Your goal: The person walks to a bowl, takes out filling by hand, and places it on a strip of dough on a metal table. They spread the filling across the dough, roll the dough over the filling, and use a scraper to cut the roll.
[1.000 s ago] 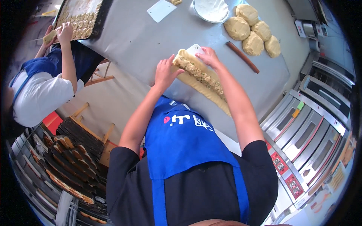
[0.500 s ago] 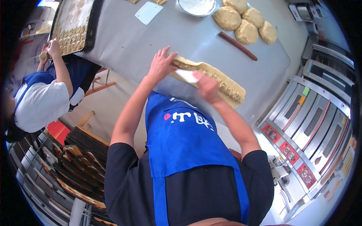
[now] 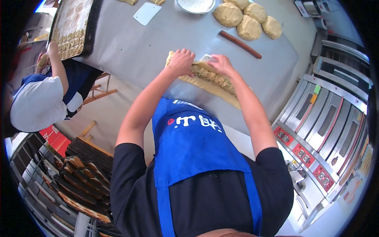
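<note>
While leaning over a smooth grey table [image 3: 130, 41], rests the left hand [image 3: 182, 63] on one end of a long, flat sheet of pale yellow dough [image 3: 213, 91], with fingers bent; cannot tell whether gripping or merely pressing. Pinches a thin white scraper [image 3: 206, 58] narrowly in the right hand [image 3: 222, 64], at the dough's far edge. Has the dough slanting across the table, just beyond the blue apron [image 3: 197, 152], with a thick, lumpy ridge of tan filling [image 3: 216, 80] along its length. Faces, farther off, a slim, reddish-brown cylindrical rolling pin [image 3: 241, 44], near round, faintly creased dough mounds [image 3: 249, 27] and a bowl [image 3: 184, 10] of white powder [image 3: 196, 4]. Takes in, at left, a co-worker [image 3: 37, 102] in a white top, beside a dark-rimmed tray [image 3: 88, 43] of small oval pieces [image 3: 70, 44] in rows.
</note>
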A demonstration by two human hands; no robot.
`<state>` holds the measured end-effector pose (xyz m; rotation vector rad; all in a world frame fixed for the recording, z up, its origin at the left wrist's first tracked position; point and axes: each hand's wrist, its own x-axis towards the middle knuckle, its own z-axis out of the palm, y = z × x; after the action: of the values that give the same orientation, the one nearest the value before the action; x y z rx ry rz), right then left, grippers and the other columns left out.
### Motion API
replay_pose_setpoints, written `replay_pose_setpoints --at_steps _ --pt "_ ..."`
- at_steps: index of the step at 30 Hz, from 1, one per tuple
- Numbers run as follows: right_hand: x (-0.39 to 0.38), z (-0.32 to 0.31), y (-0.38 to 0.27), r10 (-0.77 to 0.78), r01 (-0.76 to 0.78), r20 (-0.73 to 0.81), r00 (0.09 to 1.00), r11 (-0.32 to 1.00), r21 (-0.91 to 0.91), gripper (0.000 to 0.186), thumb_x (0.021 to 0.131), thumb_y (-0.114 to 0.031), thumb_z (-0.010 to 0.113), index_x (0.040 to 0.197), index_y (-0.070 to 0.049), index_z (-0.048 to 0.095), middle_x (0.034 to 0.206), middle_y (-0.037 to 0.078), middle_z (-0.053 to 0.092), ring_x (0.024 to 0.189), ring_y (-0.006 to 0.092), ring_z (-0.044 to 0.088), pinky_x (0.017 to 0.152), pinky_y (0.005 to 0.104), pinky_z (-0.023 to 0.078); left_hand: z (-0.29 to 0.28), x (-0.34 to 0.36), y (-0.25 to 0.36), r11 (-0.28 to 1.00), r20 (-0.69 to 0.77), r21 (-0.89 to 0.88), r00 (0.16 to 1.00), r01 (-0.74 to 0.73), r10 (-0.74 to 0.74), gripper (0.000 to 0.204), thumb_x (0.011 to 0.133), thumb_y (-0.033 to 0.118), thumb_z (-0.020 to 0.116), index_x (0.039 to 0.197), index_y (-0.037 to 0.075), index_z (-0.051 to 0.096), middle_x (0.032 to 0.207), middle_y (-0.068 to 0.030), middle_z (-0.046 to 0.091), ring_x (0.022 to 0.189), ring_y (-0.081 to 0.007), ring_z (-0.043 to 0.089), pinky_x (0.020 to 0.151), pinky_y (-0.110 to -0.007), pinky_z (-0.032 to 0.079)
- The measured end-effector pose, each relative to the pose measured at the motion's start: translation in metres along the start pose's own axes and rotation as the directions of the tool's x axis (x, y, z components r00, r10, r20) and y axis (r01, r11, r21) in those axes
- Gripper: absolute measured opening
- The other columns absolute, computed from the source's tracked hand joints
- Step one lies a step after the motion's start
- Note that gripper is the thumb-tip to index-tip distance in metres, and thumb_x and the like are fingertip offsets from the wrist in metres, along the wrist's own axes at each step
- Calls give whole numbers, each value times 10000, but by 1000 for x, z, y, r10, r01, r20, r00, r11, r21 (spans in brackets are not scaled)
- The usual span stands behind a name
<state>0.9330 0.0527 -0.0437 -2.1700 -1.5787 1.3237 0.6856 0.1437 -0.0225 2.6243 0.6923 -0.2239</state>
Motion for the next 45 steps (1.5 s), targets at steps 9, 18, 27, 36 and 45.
replay_pose_setpoints --at_steps 9,18,27,36,45 --pt "-146 11 5 -570 443 -495 656 822 -358 277 958 -57 630 1179 -123 782 1119 121 802 980 314 785 826 452 630 14 13 40 984 -88 69 982 -164 170 607 801 536 843 1202 107 691 1132 -95 623 1183 -289 578 973 -462 462" --pt "-57 -112 177 27 -137 -377 926 954 -269 433 955 -316 727 1360 -166 694 1149 190 769 1094 423 717 917 531 571 20 43 106 987 38 87 990 -138 135 666 806 536 863 1224 61 657 1198 -107 652 1225 -292 599 1006 -458 471" --pt "-133 -31 107 -292 236 -200 935 935 -264 375 879 -106 695 1246 -141 766 1200 121 786 1026 353 765 840 463 621 40 68 137 997 55 12 996 -76 75 700 708 552 917 1159 77 668 1166 -120 663 1195 -316 622 996 -454 500" --pt "-206 -95 161 -84 -23 -467 880 976 -219 283 992 -146 606 1239 -139 744 1038 153 788 916 402 745 774 478 605 52 83 179 975 84 23 972 -221 218 612 763 535 888 1143 100 686 1118 -108 671 1174 -310 627 967 -454 504" --pt "-100 -84 276 -190 152 -252 949 975 -165 471 937 -276 762 1358 -75 701 1164 189 788 1043 357 760 877 445 583 64 88 223 983 83 64 982 -173 167 677 775 548 880 1231 98 663 1180 -129 659 1217 -327 603 988 -476 484"
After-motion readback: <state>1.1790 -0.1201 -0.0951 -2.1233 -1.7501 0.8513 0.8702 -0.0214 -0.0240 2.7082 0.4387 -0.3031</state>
